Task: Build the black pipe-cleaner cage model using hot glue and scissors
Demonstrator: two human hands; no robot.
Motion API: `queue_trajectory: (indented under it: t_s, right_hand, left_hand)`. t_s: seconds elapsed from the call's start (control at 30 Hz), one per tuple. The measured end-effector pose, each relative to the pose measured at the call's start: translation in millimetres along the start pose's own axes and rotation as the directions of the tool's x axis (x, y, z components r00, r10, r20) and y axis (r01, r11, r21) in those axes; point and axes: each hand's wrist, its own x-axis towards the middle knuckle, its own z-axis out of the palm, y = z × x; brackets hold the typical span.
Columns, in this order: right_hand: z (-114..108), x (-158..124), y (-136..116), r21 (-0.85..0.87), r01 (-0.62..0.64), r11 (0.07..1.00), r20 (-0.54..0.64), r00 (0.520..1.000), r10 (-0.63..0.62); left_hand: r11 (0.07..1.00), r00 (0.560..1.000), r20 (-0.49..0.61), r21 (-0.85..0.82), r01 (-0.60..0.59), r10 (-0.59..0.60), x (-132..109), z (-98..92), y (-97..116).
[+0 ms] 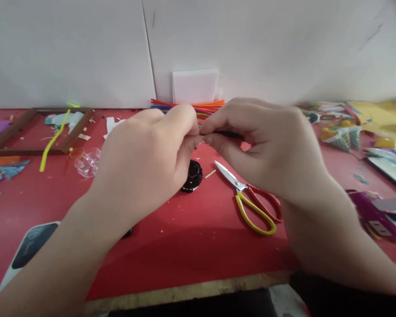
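Note:
My left hand (pixel 152 154) and my right hand (pixel 264 145) meet at the fingertips above the middle of the red table. A thin dark strip (pixel 229 133) is pinched between the thumb and fingers of my right hand. My left thumb and forefinger are pressed together at the near end of it; what lies between them is too small to make out. Below the hands, partly hidden by the left one, lies a round black piece (pixel 194 176). Scissors (pixel 239 186) with one yellow and one red handle rest beneath my right hand, beside a small pale stick (pixel 210 174).
Coloured pipe cleaners (pixel 201 105) lie by the wall behind my hands. A brown frame (pixel 49 151) and yellow strip (pixel 54 143) are left, a phone (pixel 36 242) near left. A purple tape dispenser (pixel 376 215) and craft scraps are right. The table's front edge (pixel 191 291) runs below.

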Motion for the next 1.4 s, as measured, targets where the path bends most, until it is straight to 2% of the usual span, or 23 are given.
queue_trajectory:
  t_s: [0.1, 0.2, 0.27, 0.37, 0.4, 0.43, 0.57, 0.67, 0.73, 0.8, 0.93, 1.07, 1.2, 1.33, 1.4]
  right_hand:
    - [2, -3, -3, 0.069, -0.043, 0.997, -0.006, 0.999, 0.043]
    - [2, -3, 0, 0.134, -0.013, 0.991, 0.022, 1.0, 0.01]
    - [3, -2, 5, 0.178, 0.025, 0.984, 0.045, 0.998, -0.033]
    - [8, -6, 20, 0.231, 0.034, 0.972, 0.02, 0.999, -0.04]
    - [12, -9, 27, 0.239, 0.023, 0.971, 0.006, 1.0, -0.025]
    - [16, -14, 33, 0.243, 0.01, 0.97, -0.004, 1.0, -0.009]
    - [36, -37, 53, 0.244, -0.106, 0.964, 0.087, 0.992, 0.087]
    - [45, -52, 56, 0.244, -0.083, 0.966, 0.087, 0.994, 0.063]
    - [46, -60, 55, 0.229, -0.033, 0.973, 0.049, 0.999, 0.022]
    - [45, -65, 54, 0.199, 0.01, 0.98, 0.016, 1.0, -0.013]
    - [42, -69, 54, 0.171, 0.088, 0.981, 0.001, 0.996, -0.09]
    - [39, -71, 49, 0.179, 0.144, 0.973, 0.038, 0.987, -0.153]
    - [36, -72, 38, 0.147, 0.129, 0.981, 0.053, 0.989, -0.138]
    - [34, -72, 27, 0.106, 0.073, 0.992, 0.08, 0.993, -0.082]
    - [34, -72, 22, 0.086, 0.052, 0.995, 0.098, 0.993, -0.06]
  left_hand:
    - [0.998, 0.999, 0.006, 0.046, -0.044, 0.044, 2, -2.0, -3]
    - [0.991, 0.996, 0.002, 0.101, -0.088, 0.088, 3, -7.8, -7]
    - [0.988, 0.996, 0.015, 0.128, -0.084, 0.083, 2, -11.2, -9]
    - [0.996, 0.997, -0.061, 0.08, -0.037, 0.042, -5, -5.3, -13]
    - [1.0, 0.992, -0.122, 0.021, -0.011, 0.014, -10, 1.5, -15]
    - [0.997, 0.989, -0.128, -0.05, 0.064, -0.07, -17, 10.8, -18]
    - [0.919, 0.955, -0.021, -0.281, 0.278, -0.295, -53, 63.1, -29]
    - [0.851, 0.92, 0.05, -0.362, 0.38, -0.389, -74, 95.6, -34]
    - [0.815, 0.897, 0.095, -0.384, 0.433, -0.432, -80, 106.3, -37]
    - [0.795, 0.89, 0.128, -0.408, 0.449, -0.437, -82, 109.1, -39]
    - [0.744, 0.929, 0.21, -0.556, 0.371, -0.306, -85, 104.8, -40]
    - [0.697, 0.931, 0.278, -0.62, 0.361, -0.235, -90, 99.0, -40]
    - [0.763, 0.968, 0.162, -0.596, 0.25, -0.191, -87, 89.9, -41]
    - [0.913, 0.999, -0.012, -0.408, 0.031, -0.039, -79, 78.5, -45]
    - [0.924, 0.998, -0.012, -0.379, 0.052, -0.061, -78, 76.9, -48]
